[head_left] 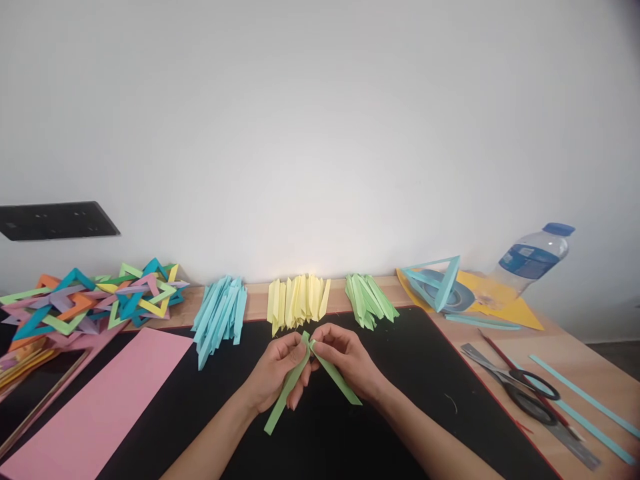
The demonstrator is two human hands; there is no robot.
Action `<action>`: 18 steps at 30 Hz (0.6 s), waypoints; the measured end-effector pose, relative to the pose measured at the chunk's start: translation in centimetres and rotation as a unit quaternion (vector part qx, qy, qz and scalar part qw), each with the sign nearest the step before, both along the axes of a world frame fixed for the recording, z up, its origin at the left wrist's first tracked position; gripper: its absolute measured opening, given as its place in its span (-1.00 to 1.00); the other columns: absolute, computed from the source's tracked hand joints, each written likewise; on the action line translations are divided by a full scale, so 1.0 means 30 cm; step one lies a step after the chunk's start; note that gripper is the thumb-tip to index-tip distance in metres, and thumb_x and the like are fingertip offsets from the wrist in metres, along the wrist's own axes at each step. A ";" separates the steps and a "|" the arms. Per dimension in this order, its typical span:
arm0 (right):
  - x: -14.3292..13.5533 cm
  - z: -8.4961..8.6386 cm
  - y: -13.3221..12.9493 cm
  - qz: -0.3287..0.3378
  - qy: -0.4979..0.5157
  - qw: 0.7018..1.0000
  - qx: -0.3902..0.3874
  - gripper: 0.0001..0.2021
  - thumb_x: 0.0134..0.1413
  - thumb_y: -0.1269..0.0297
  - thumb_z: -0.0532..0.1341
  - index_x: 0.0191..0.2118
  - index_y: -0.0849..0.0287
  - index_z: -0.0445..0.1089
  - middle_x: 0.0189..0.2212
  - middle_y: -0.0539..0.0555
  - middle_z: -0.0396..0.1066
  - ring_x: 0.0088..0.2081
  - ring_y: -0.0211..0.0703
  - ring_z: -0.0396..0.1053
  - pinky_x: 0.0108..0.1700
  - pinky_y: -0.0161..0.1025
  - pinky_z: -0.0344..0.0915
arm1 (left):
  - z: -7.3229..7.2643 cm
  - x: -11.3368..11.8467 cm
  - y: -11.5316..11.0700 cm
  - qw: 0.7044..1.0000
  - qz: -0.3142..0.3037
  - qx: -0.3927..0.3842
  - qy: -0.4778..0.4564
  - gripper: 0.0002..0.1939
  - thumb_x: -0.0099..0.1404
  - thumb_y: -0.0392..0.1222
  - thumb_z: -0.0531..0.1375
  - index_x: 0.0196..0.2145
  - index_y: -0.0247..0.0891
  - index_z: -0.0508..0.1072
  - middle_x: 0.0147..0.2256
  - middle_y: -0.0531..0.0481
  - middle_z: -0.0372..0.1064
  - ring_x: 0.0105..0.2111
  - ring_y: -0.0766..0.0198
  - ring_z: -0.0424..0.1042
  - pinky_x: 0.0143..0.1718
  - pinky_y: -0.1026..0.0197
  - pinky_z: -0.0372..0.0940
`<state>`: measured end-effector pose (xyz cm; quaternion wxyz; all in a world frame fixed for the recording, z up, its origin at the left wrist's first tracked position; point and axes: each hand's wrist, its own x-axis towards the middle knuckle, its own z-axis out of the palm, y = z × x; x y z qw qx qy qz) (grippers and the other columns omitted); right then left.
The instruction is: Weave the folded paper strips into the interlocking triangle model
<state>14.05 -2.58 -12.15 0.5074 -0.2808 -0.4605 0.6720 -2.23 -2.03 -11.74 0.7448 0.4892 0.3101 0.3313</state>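
Over the black mat, my left hand (281, 370) pinches the upper end of a green paper strip (285, 399) that slants down to the left. My right hand (345, 357) pinches another green strip part (340, 382) slanting down to the right. The two upper ends meet or nearly meet between my fingertips; whether they are joined I cannot tell. Beyond my hands lie piles of folded strips: blue (221, 313), yellow (299, 301) and green (369, 299).
Colourful paper stars (65, 303) and a pink sheet (105, 403) lie left. At right are a tape roll (463, 297), a blue paper triangle (447, 283), scissors (530, 400), a pencil (505, 357), blue strips (590, 397) and a tilted bottle (533, 259).
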 end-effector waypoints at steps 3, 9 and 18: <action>0.001 -0.002 0.001 0.003 0.002 1.000 -0.004 -0.74 -0.08 0.16 0.35 -0.39 0.24 0.36 -0.53 -0.05 0.40 -0.51 -0.33 0.37 -0.39 -0.34 0.32 | -0.004 0.001 0.000 1.000 0.003 -0.002 0.000 -0.71 0.30 0.00 0.12 -0.43 -0.27 0.23 -0.65 0.10 0.36 -0.84 0.46 0.27 -0.83 0.47 -0.01; 0.009 -0.011 0.004 0.005 -0.004 1.000 -0.001 -0.74 -0.08 0.15 0.35 -0.38 0.23 0.37 -0.52 -0.03 0.41 -0.51 -0.32 0.38 -0.38 -0.33 0.33 | 0.003 0.003 -0.001 1.000 0.002 0.000 0.000 -0.71 0.31 -0.02 0.11 -0.45 -0.28 0.23 -0.63 0.09 0.37 -0.84 0.46 0.26 -0.83 0.46 -0.01; 0.003 -0.002 -0.001 -0.013 -0.033 0.999 0.005 -0.73 -0.11 0.13 0.36 -0.41 0.23 0.36 -0.56 -0.06 0.39 -0.53 -0.31 0.36 -0.41 -0.30 0.36 | 0.002 0.002 0.000 1.000 -0.004 -0.001 0.002 -0.70 0.29 -0.01 0.14 -0.45 -0.28 0.24 -0.64 0.10 0.36 -0.84 0.45 0.26 -0.82 0.44 0.00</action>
